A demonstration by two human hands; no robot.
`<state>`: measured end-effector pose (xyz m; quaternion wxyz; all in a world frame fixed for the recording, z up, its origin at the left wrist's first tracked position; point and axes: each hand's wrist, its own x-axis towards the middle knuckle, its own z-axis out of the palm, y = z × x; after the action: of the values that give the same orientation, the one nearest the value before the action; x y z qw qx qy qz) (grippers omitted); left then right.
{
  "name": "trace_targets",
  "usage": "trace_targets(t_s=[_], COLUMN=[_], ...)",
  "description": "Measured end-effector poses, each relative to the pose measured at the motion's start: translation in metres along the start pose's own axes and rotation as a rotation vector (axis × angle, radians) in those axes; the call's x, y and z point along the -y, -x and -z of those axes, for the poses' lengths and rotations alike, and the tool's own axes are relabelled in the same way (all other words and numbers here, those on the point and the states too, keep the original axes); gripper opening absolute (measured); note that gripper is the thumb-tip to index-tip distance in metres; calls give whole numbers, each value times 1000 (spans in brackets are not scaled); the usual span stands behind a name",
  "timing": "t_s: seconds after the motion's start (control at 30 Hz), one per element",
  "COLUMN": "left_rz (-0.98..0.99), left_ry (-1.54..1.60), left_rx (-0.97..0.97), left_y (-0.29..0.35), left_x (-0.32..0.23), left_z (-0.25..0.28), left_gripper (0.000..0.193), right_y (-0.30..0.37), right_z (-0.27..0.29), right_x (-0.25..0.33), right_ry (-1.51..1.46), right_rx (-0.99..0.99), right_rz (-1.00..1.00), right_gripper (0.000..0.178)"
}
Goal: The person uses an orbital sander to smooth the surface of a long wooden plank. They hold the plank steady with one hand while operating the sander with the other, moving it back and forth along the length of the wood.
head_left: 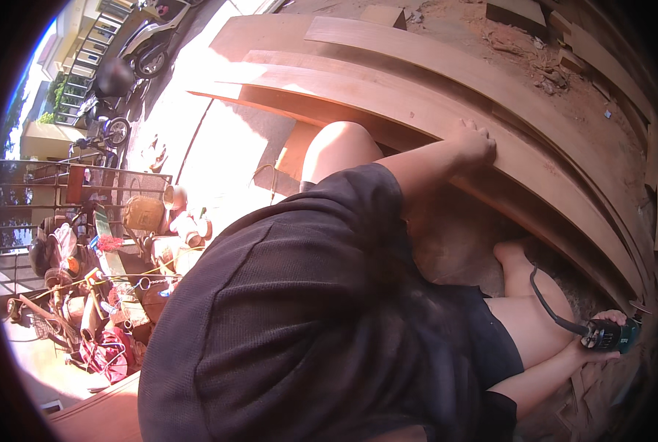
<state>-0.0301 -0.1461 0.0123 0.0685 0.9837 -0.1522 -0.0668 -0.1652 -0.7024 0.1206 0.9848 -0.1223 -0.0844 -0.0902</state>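
Observation:
My left hand is on the long curved-looking wooden board before me, its fingers bent over the wood. At the lower right, my right hand is wrapped round a corded power tool, green and black. The tool's black cord loops up beside my bare leg. A thin flat piece shows at the tool's far end, but its exact kind is hard to make out near the dark rim. My dark shirt fills the middle of the view.
More planks lie alongside the board. Wood offcuts and sawdust litter the ground. To the left, a cluttered heap of tools and a red bag stands by a metal fence. Motorbikes are parked beyond the sunlit paving.

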Motion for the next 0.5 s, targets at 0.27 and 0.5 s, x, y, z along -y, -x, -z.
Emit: trace_targets(t_s=[0.27, 0.5], left_rz=[169, 212], left_ry=[-76, 2], left_rx=[-296, -338], left_y=[-46, -61], left_x=[66, 88], left_z=[33, -23], left_gripper=[56, 40], right_y=[-6, 2], right_z=[-13, -15], right_x=[-22, -33], right_ry=[-30, -41], right_rx=[14, 9], right_rz=[8, 16], right_gripper=[92, 90])
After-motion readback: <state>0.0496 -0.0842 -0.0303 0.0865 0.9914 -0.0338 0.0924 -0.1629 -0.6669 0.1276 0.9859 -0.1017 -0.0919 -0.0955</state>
